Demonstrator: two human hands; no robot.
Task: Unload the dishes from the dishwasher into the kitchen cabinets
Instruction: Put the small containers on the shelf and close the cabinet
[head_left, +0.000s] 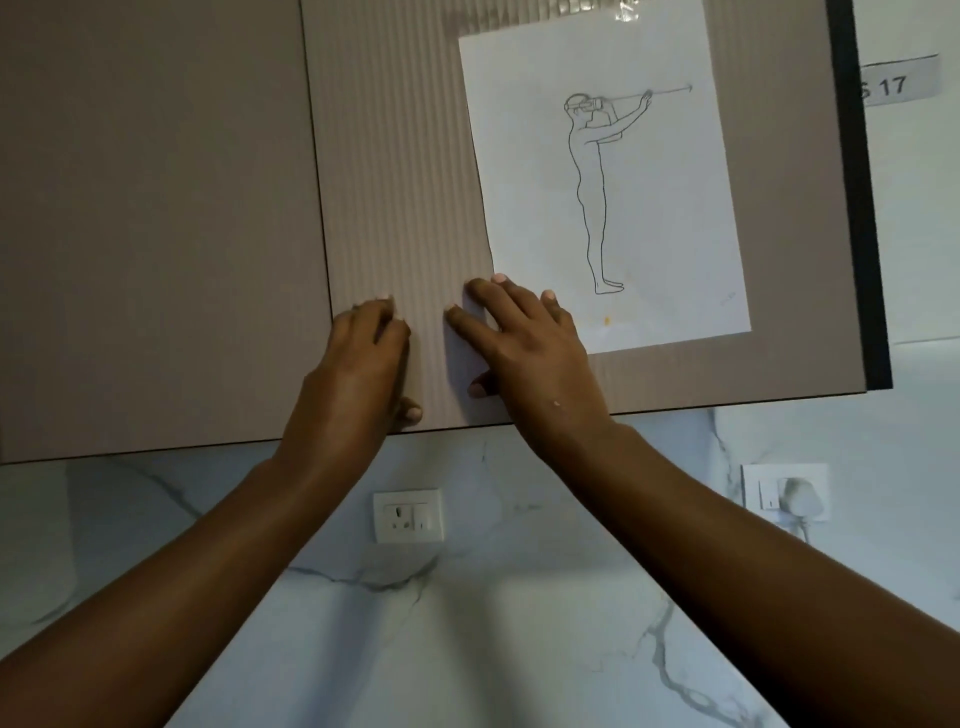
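Both my hands are raised flat against a closed taupe upper cabinet door (405, 156). My left hand (358, 364) lies near the door's left edge, fingers fairly straight, thumb at the lower rim. My right hand (524, 353) presses beside it with spread fingers, its fingertips touching the lower left corner of a white paper sheet (608, 182) taped to the door. The sheet bears a line drawing of a standing figure with arms stretched forward. Neither hand holds anything. No dishes or dishwasher are in view.
A second closed cabinet door (156, 218) is to the left. Below runs a white marble backsplash (467, 623) with a wall socket (408, 515) in the middle and a plugged socket (784, 493) at the right. A small label reading 17 (898, 83) is at the upper right.
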